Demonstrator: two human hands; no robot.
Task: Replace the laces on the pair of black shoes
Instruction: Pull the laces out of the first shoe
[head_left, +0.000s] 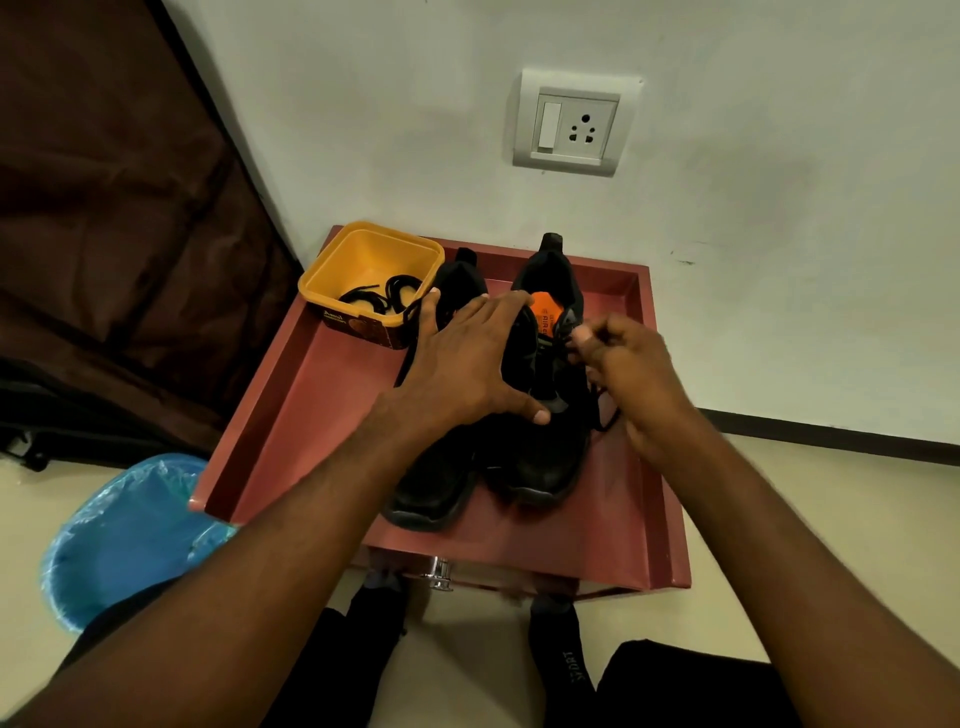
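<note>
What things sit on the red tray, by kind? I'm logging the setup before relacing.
Black shoes: 2, the left shoe and the right shoe
Yellow tub: 1, holding spare black laces; how many laces cannot be told
Total: 3 things standing on the red tray

The scene is dimly and softly lit, with warm colours. Faint shadows are cast on the wall. Straight lines are bent by wide-angle distortion near the edges. The right hand is slightly blurred.
</note>
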